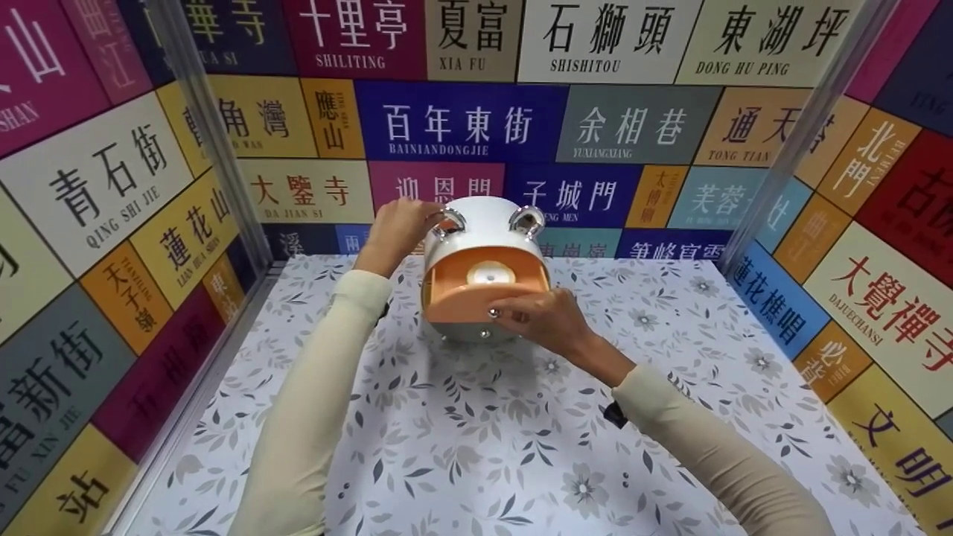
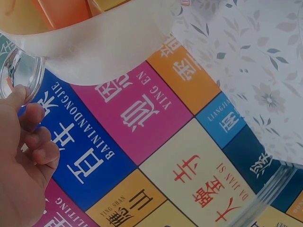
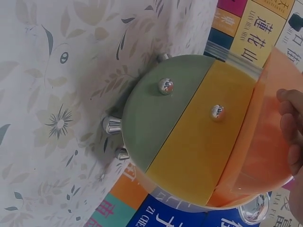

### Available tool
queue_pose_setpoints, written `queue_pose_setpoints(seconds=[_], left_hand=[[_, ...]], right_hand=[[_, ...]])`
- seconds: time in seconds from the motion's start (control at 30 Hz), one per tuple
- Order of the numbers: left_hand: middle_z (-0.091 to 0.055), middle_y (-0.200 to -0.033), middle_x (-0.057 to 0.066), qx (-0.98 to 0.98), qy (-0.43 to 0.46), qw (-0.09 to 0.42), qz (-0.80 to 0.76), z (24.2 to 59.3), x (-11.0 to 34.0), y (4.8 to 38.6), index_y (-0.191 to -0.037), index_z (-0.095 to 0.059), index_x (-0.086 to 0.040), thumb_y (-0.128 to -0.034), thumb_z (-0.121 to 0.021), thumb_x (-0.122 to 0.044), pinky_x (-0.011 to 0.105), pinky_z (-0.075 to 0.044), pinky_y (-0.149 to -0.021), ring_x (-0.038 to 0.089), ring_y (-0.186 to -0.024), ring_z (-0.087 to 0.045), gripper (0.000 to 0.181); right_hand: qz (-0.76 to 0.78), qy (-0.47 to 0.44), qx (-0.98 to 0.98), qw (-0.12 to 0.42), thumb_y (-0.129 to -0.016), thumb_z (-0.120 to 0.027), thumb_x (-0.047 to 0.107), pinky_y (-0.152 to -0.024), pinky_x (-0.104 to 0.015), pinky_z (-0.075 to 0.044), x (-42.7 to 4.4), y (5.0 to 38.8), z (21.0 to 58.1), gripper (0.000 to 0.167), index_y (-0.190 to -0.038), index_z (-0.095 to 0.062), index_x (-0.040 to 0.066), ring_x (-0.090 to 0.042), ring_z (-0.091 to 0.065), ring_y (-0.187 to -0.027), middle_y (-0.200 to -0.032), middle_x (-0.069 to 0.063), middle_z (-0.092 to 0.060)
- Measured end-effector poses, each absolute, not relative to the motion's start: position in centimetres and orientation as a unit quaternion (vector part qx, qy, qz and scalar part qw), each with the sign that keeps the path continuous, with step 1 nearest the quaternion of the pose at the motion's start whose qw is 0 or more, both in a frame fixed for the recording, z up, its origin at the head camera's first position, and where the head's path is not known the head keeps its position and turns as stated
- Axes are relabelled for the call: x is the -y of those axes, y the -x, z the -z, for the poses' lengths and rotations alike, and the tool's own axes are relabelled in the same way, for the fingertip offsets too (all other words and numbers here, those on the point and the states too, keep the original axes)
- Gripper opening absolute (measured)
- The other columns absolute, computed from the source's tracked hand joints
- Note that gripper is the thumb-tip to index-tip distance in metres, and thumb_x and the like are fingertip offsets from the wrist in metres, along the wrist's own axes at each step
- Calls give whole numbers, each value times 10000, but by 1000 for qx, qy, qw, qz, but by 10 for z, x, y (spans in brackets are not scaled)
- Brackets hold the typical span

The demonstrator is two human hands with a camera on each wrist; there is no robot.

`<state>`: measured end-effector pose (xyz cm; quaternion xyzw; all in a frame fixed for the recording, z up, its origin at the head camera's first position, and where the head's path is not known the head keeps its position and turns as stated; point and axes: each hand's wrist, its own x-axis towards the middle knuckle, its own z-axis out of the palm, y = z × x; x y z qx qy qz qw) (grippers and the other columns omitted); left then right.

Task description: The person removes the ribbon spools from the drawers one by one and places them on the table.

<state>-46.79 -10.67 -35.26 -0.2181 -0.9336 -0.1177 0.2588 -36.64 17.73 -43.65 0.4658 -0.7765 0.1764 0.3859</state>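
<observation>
White rounded case (image 1: 482, 216) stands between the two grips, on the floral surface (image 1: 447, 447); small silver feet (image 3: 112, 125) lift it clear.

Left grip (image 1: 402, 227): fingers curled, pinching the silver ear ring (image 1: 453, 218) beside it; no wide gap. Likely reason: to steady the body, the ring being an easy thing to hold on a smooth curved shell.

Right grip (image 1: 547, 316): fingers bent in close at the front of the orange drawer (image 1: 454, 301), seemingly holding it by its silver knob (image 1: 493, 313). Drawer stands partway out, left of this grip; a pale round disc (image 1: 490, 275) shows behind its front. The low, central hold probably keeps the drawer straight in its slot.

Yellow drawer (image 3: 203, 146) and green drawer (image 3: 161, 113), below the right grip, sit flush, out of the way. The two holds seem to oppose each other, one bracing, one managing the drawer.
</observation>
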Motion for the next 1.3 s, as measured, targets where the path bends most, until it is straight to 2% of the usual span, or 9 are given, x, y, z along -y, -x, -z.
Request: queue_pose_setpoints(seconds=[0.27, 0.47, 0.73, 0.93, 1.1, 1.3], left_hand=[[-786, -953, 108, 933, 218, 259, 120, 353, 106, 468, -1125, -813, -211, -1038, -656, -322, 469, -588, -695, 319, -762, -714, 210], [-784, -957, 118, 933, 219, 257, 123, 354, 106, 469, -1149, -809, -219, -1048, -638, -317, 479, -582, -674, 321, -721, -693, 221], [-789, -1000, 104, 933, 220, 252, 129, 354, 107, 470, -1174, -804, -244, -1054, -621, -317, 488, -582, -689, 334, -747, -712, 230], [-788, -1017, 111, 934, 220, 254, 123, 354, 106, 469, -1193, -798, -221, -1060, -622, -296, 481, -589, -686, 331, -749, -712, 233], [-789, -1019, 92, 936, 216, 250, 125, 353, 105, 469, -1196, -795, -211, -1064, -620, -278, 435, -592, -692, 278, -725, -679, 229], [-790, -1039, 85, 933, 217, 253, 135, 355, 108, 469, -1193, -797, -232, -1054, -634, -284, 452, -591, -711, 303, -755, -705, 220]], right_hand=[[-165, -465, 779, 387, -804, -897, 148, -399, -228, -367, -177, 357, 437, 281, -1060, -842, 251, -30, -503, -447, -662, 60, -717], [-160, -477, 771, 390, -787, -926, 202, -426, -227, -433, -177, 349, 438, 267, -1037, -840, 240, -28, -582, -485, -663, 68, -717], [-148, -474, 769, 402, -780, -923, 189, -406, -249, -427, -178, 344, 441, 263, -1025, -839, 233, -30, -514, -442, -642, 72, -701], [-149, -465, 775, 400, -776, -891, 133, -401, -266, -441, -178, 339, 441, 272, -1022, -841, 237, -53, -521, -436, -695, 58, -738], [-146, -463, 781, 393, -796, -886, 157, -409, -272, -461, -178, 336, 442, 248, -1027, -836, 234, -79, -563, -449, -739, 54, -759], [-151, -468, 777, 392, -798, -881, 150, -405, -259, -448, -177, 338, 444, 269, -1048, -830, 238, -73, -562, -455, -771, 54, -769]])
